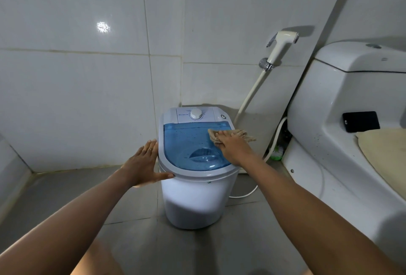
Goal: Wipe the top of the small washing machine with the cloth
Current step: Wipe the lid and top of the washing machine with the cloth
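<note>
Both your arms reach forward and down from the near edge, bare to the elbow. Your left hand (144, 164) lies flat and spread against the left rim of the small washing machine (197, 200), fingers together pointing far, thumb along the near rim, grasping nothing. Your right hand (234, 146) presses palm-down on the cloth (241, 134), a beige rag on the far right part of the blue lid (186, 143); the fingers are laid over the rag rather than clenched around it, and its frayed end sticks out past the lid's right edge. The machine stands on the grey tiled floor (131, 220) in the corner of white tiled walls (77, 88). To the right is a white toilet (351, 103) with a dark phone (361, 121) lying on it beside the seat. On the far wall a bidet sprayer (282, 43) hangs in its holder, hose dropping toward the floor. The machine's white dial (196, 113) sits on the far panel, and small dark specks dot the lid.
</note>
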